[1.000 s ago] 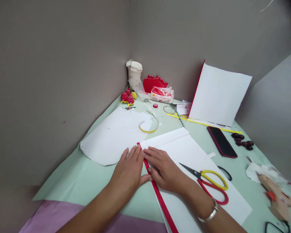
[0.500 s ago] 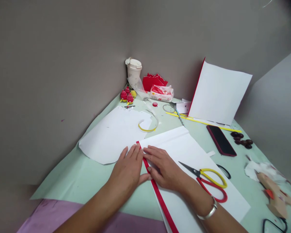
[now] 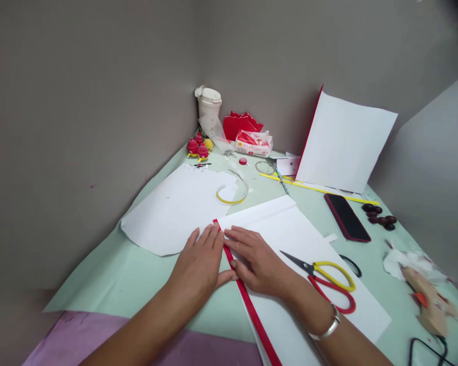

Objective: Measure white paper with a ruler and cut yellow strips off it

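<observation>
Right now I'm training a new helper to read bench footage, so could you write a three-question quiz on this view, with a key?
1. True or false: the black blades of the yellow-and-red-handled scissors lie over the large white paper sheet.

2. Which thing do the bare left hand and the bare right hand both touch?
a) the tall white lidded cup
b) the long, narrow red strip along the sheet's edge
c) the flat, black-screened phone

3. Which wrist wears the shiny silver-coloured bangle?

Key:
1. True.
2. b.
3. The right wrist.
</observation>
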A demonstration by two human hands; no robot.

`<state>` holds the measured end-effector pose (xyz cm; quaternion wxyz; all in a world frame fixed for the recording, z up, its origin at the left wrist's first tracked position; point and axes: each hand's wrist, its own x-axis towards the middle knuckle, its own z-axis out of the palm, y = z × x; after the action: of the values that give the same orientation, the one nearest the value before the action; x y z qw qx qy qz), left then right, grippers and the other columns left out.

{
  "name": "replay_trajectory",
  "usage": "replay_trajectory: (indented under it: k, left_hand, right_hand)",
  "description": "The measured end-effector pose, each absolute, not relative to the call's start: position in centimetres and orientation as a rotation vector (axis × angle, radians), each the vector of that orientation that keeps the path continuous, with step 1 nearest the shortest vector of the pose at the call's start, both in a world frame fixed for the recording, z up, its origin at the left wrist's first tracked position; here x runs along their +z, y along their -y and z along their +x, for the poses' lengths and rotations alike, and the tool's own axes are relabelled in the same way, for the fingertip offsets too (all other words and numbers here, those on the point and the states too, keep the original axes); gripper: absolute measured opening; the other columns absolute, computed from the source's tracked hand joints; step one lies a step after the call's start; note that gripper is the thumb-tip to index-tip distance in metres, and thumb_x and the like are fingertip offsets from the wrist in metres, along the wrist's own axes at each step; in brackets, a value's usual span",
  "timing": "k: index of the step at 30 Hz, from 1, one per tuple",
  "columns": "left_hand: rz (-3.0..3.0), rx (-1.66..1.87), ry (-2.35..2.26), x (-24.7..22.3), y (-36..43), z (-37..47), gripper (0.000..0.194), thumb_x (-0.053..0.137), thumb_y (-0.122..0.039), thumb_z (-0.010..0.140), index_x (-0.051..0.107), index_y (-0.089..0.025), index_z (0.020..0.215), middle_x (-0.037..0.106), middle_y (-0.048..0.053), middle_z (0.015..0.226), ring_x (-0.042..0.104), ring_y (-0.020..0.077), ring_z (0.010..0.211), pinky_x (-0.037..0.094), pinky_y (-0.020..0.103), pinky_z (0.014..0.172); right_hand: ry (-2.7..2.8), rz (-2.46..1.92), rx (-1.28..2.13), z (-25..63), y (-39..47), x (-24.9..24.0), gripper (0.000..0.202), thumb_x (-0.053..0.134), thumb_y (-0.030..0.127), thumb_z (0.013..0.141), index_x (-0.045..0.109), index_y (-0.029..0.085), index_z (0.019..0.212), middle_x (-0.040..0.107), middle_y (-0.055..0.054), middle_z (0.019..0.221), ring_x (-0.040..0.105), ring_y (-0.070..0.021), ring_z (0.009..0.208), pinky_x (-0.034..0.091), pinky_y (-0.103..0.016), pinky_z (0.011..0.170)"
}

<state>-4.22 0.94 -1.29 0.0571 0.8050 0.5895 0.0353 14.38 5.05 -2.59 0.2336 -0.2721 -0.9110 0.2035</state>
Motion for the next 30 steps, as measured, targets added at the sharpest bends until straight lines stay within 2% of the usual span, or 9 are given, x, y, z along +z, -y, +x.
replay_trajectory:
  k: [10,16,22,30]
  left_hand:
    - [2.449,0.043,-1.794,-0.93,-0.92,-4.2,0.075,0.069,-0.057,0.081,0.054,-0.009,0.136,0.045,0.024,0.15,0.043,0.0325,0.14,0.033,0.052,0.115]
    - [2.437,0.028,-1.788,-0.95,-0.88,-4.09,0.077,0.068,-0.056,0.083,0.052,-0.005,0.137,0.043,0.026,0.15,0.041,0.0337,0.141,0.032,0.054,0.116]
    - [2.444,0.096,-1.782,-1.07,-0.84,-4.29,0.074,0.068,-0.056,0.082,0.053,-0.008,0.136,0.047,0.025,0.148,0.043,0.0348,0.14,0.034,0.054,0.114]
    - [2.342,0.106,-1.736,-0.56,-0.73,-4.69,0.081,0.071,-0.052,0.08,0.045,-0.01,0.144,0.04,0.022,0.154,0.035,0.0344,0.144,0.032,0.053,0.116]
  right_hand:
    - [2.471,-0.696,0.526,14.46,-5.19,-2.89,0.055,0.055,0.011,0.082,0.056,0.009,0.137,0.057,-0.018,0.142,0.045,-0.0318,0.137,0.041,-0.051,0.112]
    - [2.478,-0.705,0.525,14.47,-5.2,-2.92,0.055,0.055,0.011,0.081,0.057,0.009,0.137,0.057,-0.019,0.141,0.045,-0.0322,0.137,0.041,-0.052,0.112]
    - [2.516,-0.719,0.538,14.74,-5.37,-3.08,0.056,0.056,0.014,0.082,0.056,0.012,0.138,0.055,-0.017,0.145,0.043,-0.0319,0.139,0.04,-0.053,0.113]
    - [2.59,-0.707,0.527,15.04,-5.43,-2.71,0.058,0.054,0.015,0.084,0.053,0.01,0.141,0.051,-0.018,0.148,0.039,-0.0321,0.142,0.037,-0.052,0.115]
